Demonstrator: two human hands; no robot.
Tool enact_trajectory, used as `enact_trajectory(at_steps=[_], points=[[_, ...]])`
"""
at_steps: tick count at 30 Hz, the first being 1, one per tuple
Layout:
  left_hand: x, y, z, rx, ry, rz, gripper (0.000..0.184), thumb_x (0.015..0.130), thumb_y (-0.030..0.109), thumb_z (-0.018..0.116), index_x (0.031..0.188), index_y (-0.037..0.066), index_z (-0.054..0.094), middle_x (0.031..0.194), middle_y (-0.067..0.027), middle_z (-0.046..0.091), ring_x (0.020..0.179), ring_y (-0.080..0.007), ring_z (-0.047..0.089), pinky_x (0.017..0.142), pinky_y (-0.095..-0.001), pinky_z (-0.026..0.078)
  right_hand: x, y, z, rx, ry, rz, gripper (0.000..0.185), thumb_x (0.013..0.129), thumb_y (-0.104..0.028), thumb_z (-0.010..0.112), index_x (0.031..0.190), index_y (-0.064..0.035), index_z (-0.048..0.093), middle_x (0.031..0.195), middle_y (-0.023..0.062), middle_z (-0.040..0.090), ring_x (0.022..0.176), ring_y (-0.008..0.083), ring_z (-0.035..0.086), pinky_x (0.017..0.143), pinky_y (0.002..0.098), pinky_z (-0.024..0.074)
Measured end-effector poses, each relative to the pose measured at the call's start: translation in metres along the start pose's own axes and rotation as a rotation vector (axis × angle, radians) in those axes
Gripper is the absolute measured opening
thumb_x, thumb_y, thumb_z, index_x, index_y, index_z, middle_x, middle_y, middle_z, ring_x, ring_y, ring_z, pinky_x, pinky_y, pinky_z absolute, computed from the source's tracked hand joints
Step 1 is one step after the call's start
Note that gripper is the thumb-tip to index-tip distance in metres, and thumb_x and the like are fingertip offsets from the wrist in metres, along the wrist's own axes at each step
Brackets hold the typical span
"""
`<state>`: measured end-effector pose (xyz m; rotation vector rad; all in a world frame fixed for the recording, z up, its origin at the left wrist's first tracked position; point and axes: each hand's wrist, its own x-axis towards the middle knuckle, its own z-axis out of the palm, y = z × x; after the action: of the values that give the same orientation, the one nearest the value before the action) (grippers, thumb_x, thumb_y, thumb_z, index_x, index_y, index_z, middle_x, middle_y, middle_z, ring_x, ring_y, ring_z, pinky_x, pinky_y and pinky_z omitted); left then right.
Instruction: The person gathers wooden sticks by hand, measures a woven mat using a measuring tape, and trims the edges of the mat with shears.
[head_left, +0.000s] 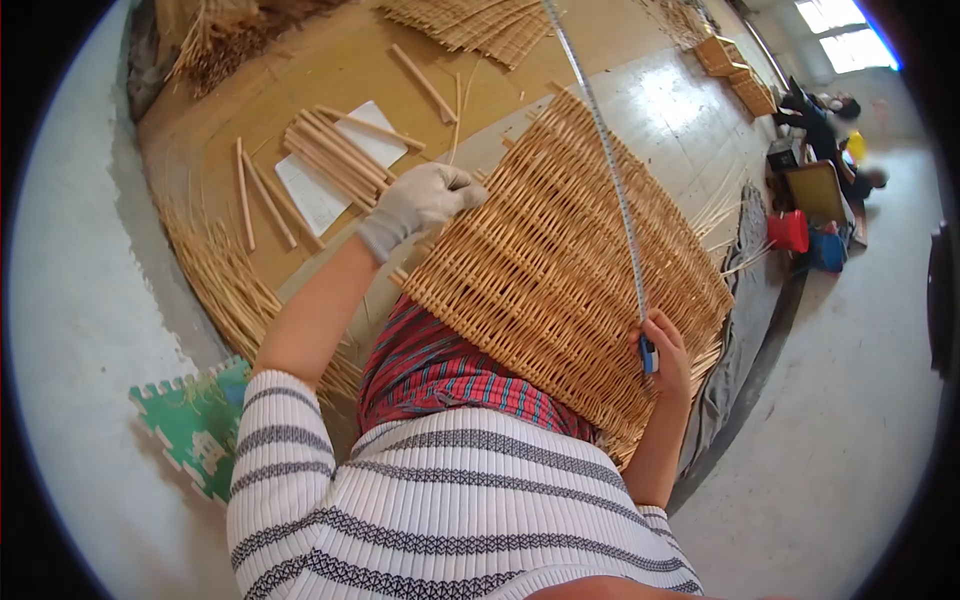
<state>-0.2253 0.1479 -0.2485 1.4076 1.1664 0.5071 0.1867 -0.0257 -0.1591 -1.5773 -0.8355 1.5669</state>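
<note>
A woven wicker panel [570, 250] lies slanted across my lap, over a red plaid cloth [450, 370]. My left hand [425, 200], in a pale glove, is closed at the panel's upper left edge; its fingers grip that edge. Bare and closed, my right hand [662, 352] holds a blue tape measure [648, 354] over the panel's lower right part. The metal tape blade [615, 170] runs out from it across the weave and past the panel's far edge.
Wooden sticks [335, 155] lie on white paper [300, 195] to the left. Loose reeds [225, 265] and a green foam mat [200, 430] are at the left. Another woven panel [470, 25] lies ahead. Two people [825, 125], a red container [788, 231] and baskets [735, 72] are at right.
</note>
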Motion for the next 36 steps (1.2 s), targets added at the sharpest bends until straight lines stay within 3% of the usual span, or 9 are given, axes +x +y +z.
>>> enact_trajectory(at_steps=[5,10,12,16,19,21,27,31,36], points=[[0.002,0.014,-0.024,0.243,0.127,0.094,0.023,0.083,0.028,0.069,0.099,0.013,0.076,0.093,-0.0141,0.072,0.088,-0.0287,0.067,0.083,-0.0388,0.052,-0.013,-0.001,-0.008,-0.01,0.036,-0.071,0.013,0.104,-0.02,0.055,0.102,-0.0071,0.058,0.081,0.0046,0.066,0.07,0.0104,0.062,0.062,0.0249,0.0497],[0.025,0.022,-0.073,0.898,0.702,0.048,0.014,0.084,0.024,0.069,0.094,0.018,0.076,0.085,-0.0096,0.071,0.089,-0.0262,0.069,0.087,-0.0401,0.052,-0.027,-0.027,-0.039,-0.148,0.102,-0.08,0.016,0.104,-0.021,0.057,0.102,-0.0052,0.061,0.079,0.002,0.064,0.068,0.0094,0.059,0.059,0.0245,0.0456],[0.03,0.041,-0.072,1.334,1.405,0.246,0.019,0.083,0.021,0.07,0.103,0.02,0.072,0.098,-0.008,0.07,0.094,-0.0275,0.067,0.088,-0.0405,0.052,-0.027,-0.023,-0.064,-0.195,0.103,-0.136,0.015,0.104,-0.02,0.057,0.102,-0.0055,0.061,0.079,0.0015,0.064,0.068,0.0086,0.058,0.06,0.0238,0.0451],[0.015,0.11,-0.03,1.18,1.409,0.558,0.035,0.087,0.025,0.071,0.121,0.022,0.067,0.115,-0.0096,0.067,0.102,-0.0238,0.065,0.086,-0.0386,0.052,-0.036,-0.027,-0.114,-0.341,0.157,-0.197,0.016,0.103,-0.02,0.059,0.101,-0.0043,0.061,0.081,0.001,0.066,0.069,0.0067,0.057,0.063,0.0227,0.0443],[0.047,0.086,0.005,0.796,0.922,0.754,0.055,0.087,0.029,0.073,0.138,0.016,0.054,0.123,-0.0135,0.062,0.103,-0.0277,0.063,0.087,-0.0387,0.052,-0.038,-0.038,-0.141,-0.395,0.168,-0.232,0.016,0.102,-0.018,0.06,0.1,-0.0024,0.061,0.081,0.0013,0.066,0.071,0.0065,0.059,0.064,0.0221,0.0442],[0.064,0.082,0.029,0.588,0.865,0.318,0.079,0.083,0.038,0.079,0.147,0.009,0.042,0.109,-0.0148,0.066,0.093,-0.0297,0.065,0.084,-0.0405,0.053,-0.036,-0.042,-0.161,-0.443,0.143,-0.244,0.013,0.101,-0.016,0.06,0.099,-0.0027,0.062,0.08,0.001,0.065,0.073,0.0061,0.06,0.064,0.0213,0.0439],[0.063,0.112,0.061,0.563,0.53,-0.038,0.105,0.071,0.062,0.081,0.15,0.009,0.037,0.119,-0.0235,0.067,0.113,-0.0355,0.064,0.096,-0.0455,0.049,-0.02,-0.054,-0.183,-0.664,0.251,-0.234,0.012,0.098,-0.012,0.062,0.095,-0.0008,0.063,0.072,-0.001,0.064,0.066,0.003,0.054,0.058,0.0217,0.0392],[0.081,0.084,0.06,0.522,0.476,0.024,0.103,0.068,0.065,0.081,0.146,0.008,0.045,0.13,-0.0235,0.062,0.122,-0.0359,0.059,0.099,-0.0434,0.047,-0.016,-0.052,-0.213,-0.975,0.438,-0.351,0.019,0.096,-0.019,0.066,0.087,-0.0016,0.067,0.064,-0.0002,0.061,0.057,0.005,0.048,0.054,0.0261,0.0373],[0.088,0.077,0.057,0.401,0.489,0.4,0.064,0.082,0.034,0.079,0.135,0.006,0.057,0.118,-0.0163,0.068,0.104,-0.0272,0.065,0.091,-0.0382,0.05,0.0,-0.017,-0.23,-1.039,0.567,-0.326,0.034,0.095,-0.037,0.067,0.083,-0.0048,0.066,0.064,0.0052,0.061,0.059,0.014,0.058,0.057,0.032,0.0442]])
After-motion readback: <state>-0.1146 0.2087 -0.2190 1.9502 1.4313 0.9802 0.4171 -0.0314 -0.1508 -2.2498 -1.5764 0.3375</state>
